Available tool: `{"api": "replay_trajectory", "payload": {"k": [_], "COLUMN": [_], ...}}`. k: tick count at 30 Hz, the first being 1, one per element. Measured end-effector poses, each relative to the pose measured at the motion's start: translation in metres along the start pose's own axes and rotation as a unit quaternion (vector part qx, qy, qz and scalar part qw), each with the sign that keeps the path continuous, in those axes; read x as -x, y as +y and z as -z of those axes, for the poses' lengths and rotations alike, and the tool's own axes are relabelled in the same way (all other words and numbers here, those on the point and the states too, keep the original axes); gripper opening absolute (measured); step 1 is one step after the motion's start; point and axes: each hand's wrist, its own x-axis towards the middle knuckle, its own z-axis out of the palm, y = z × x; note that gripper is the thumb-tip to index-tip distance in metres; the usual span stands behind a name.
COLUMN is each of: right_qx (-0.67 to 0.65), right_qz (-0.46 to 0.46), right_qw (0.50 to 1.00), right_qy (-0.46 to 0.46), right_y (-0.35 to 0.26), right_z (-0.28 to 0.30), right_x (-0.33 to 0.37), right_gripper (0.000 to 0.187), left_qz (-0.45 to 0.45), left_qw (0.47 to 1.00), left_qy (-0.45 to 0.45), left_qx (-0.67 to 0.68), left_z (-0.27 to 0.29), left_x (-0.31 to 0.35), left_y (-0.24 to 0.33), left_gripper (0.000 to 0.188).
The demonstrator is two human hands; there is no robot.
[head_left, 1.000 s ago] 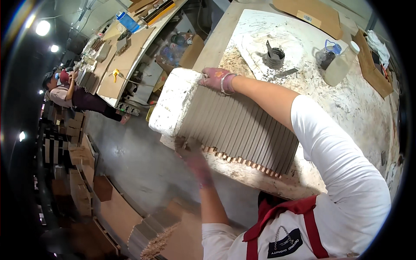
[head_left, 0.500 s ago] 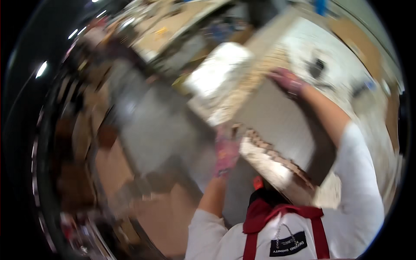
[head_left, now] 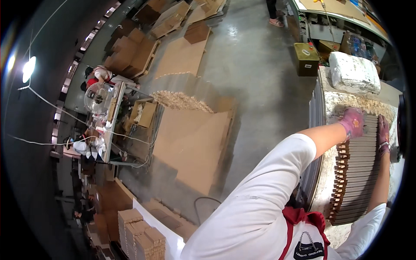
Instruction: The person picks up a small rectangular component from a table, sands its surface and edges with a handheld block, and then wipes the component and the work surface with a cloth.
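A row of grey-brown strips (head_left: 362, 164) with notched brown ends lies side by side on a worn, whitish worktable (head_left: 320, 190). My left hand (head_left: 353, 122), in a pink flowered glove, rests at the far left end of the row. Its fingertips are hidden, so I cannot tell how firmly it grips. Along the right side of the strips, my right hand (head_left: 383, 132) lies with its gloved fingers stretched out against their ends. Beyond both hands, a white wrapped bundle (head_left: 354, 73) sits on the table's far end.
A square, olive-gold tin (head_left: 305, 60) stands past the table. Flat cardboard stacks (head_left: 190, 143) lie on the floor at centre left, and more cardboard piles (head_left: 141, 236) stand at lower left. Other people work near a fan (head_left: 99, 99); another person's legs (head_left: 273, 12) show at the top.
My view has swung left, so the worktable now sits at the right. The grey-brown surface between my hands now shows as separate strips. Both hands are closer together.
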Motion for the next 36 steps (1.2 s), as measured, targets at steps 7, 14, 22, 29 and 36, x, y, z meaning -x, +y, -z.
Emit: {"api": "replay_trajectory", "payload": {"k": [7, 14, 22, 29, 36], "right_qx": [-0.017, -0.032, -0.056, -0.121, -0.573], "right_qz": [0.025, 0.026, 0.122, -0.100, -0.398], "right_qw": [0.999, 0.999, 0.991, 0.955, 0.664], "right_qy": [-0.040, -0.031, 0.009, 0.251, 0.269], "right_y": [0.001, 0.002, -0.136, -0.168, -0.144], "right_z": [-0.006, -0.005, 0.106, 0.228, 0.082], "right_x": [-0.011, -0.011, 0.118, 0.403, 0.513], "right_gripper": [0.058, 0.057, 0.051, 0.042, 0.049], "left_qz": [0.005, -0.013, -0.115, -0.091, -0.127], "left_qw": [0.999, 0.998, 0.979, 0.994, 0.934], "left_qy": [0.005, 0.054, 0.046, -0.056, -0.156], "left_qx": [0.038, 0.013, 0.164, 0.025, 0.295], "left_z": [-0.010, -0.002, -0.020, 0.016, -0.005], "left_x": [-0.009, -0.002, 0.000, -0.031, -0.068], "left_y": [-0.001, -0.001, -0.033, -0.045, -0.063], "left_gripper": [0.054, 0.053, 0.029, 0.049, 0.056]}}
